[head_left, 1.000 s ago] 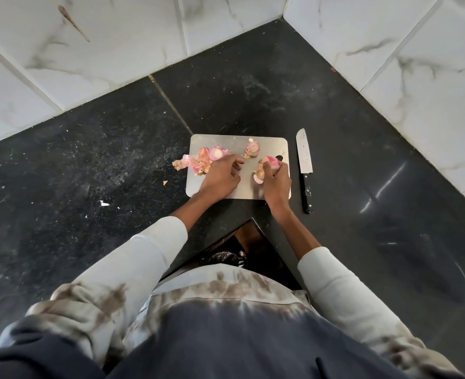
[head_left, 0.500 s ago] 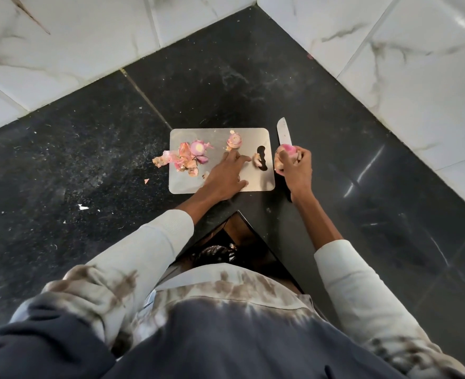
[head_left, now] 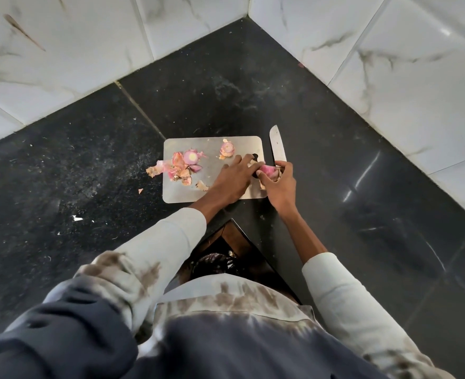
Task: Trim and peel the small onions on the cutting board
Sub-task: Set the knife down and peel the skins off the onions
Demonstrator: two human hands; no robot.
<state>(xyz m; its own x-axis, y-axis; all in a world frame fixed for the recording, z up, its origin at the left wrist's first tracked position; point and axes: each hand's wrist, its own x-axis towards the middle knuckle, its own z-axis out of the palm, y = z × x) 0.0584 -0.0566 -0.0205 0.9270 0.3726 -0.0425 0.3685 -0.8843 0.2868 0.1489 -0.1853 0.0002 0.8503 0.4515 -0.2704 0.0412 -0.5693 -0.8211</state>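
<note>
a: how many onions do you count?

b: three. one pink onion [head_left: 268, 170] is in the right hand [head_left: 276, 181], whose fingers curl round it at the right edge of the metal cutting board [head_left: 182, 195]. a second onion [head_left: 227, 149] sits on the board up and to the left of that grip, near the far edge. a third, cut onion [head_left: 191, 157] with its pale face up lies further left, at the top of the heap of skins.

a: and the left hand?

b: the left hand [head_left: 232, 177] lies just left of the grip, fingers stretched flat over the board, their tips reaching the held onion. whether they pinch a bit of skin there, i cannot tell.

a: peelings?

b: one pile of skins [head_left: 178, 170] well left of the grip, spilling over the board's left edge, plus one loose scrap [head_left: 202, 186] nearer the left hand and one small scrap [head_left: 140, 190] off the board on the dark counter [head_left: 362, 214].

a: knives?

b: one knife [head_left: 278, 146]. its blade shows just beyond the right hand, pointing away from the person, beside the board's right edge; the handle is hidden under the hand.

a: any writing or brand?

b: none i can read, on blade or board.
</note>
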